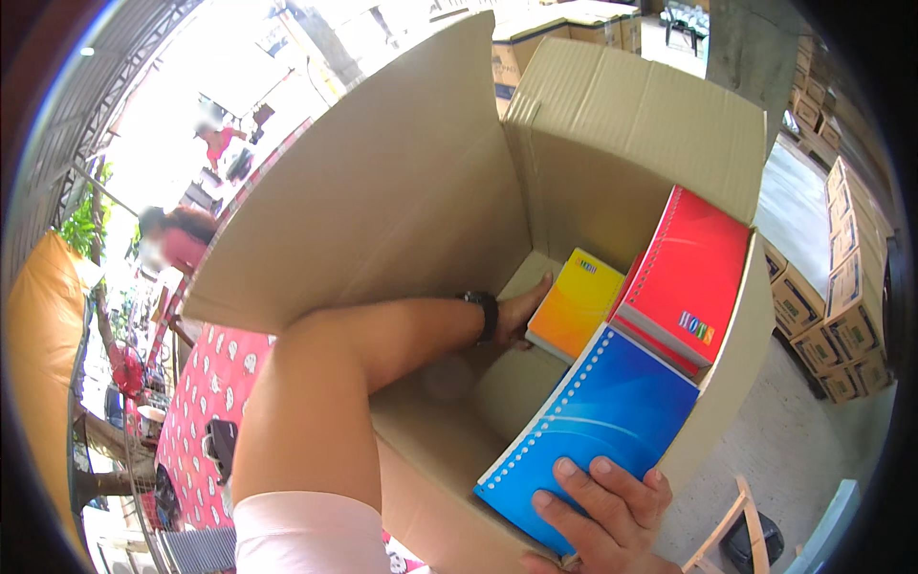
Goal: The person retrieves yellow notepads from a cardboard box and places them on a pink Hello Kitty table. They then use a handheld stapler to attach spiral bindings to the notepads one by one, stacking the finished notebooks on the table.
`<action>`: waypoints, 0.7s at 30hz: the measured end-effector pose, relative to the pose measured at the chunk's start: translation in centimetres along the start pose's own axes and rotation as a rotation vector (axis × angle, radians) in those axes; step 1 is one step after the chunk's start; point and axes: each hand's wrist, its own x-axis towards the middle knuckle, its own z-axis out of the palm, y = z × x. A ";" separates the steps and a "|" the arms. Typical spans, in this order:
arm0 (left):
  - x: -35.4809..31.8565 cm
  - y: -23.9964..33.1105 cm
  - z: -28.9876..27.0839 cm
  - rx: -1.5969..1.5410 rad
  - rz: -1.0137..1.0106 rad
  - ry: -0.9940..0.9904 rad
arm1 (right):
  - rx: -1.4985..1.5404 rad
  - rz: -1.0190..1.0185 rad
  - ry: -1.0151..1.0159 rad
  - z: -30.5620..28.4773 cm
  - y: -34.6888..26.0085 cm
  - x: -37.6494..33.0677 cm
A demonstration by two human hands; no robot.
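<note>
There was one open cardboard box point(612, 134). Three spiral notebooks were inside: one blue notebook point(612, 421) under the right hand's fingers point(598, 493), one yellow notebook point(577, 303) touching the left hand's fingertips point(541, 287), and one red notebook point(690, 273) beyond both.

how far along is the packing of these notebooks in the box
Partly done, by the look of it. A red notebook already leans against the far wall of the cardboard box. In hand: the left hand reaches deep inside to the yellow notebook, and the right hand grips the blue spiral notebook at the near rim. Bare box floor shows, so room remains.
</note>
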 end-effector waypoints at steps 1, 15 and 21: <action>0.3 -0.5 -0.1 0.004 0.047 0.028 | -0.011 -0.025 0.030 0.3 0.1 0.0; -1.9 2.7 1.9 -0.108 0.172 -0.066 | 0.049 0.042 0.025 0.2 -0.7 0.6; -1.5 2.3 2.3 -0.128 0.168 -0.015 | 0.213 0.060 0.043 -0.2 -1.0 1.0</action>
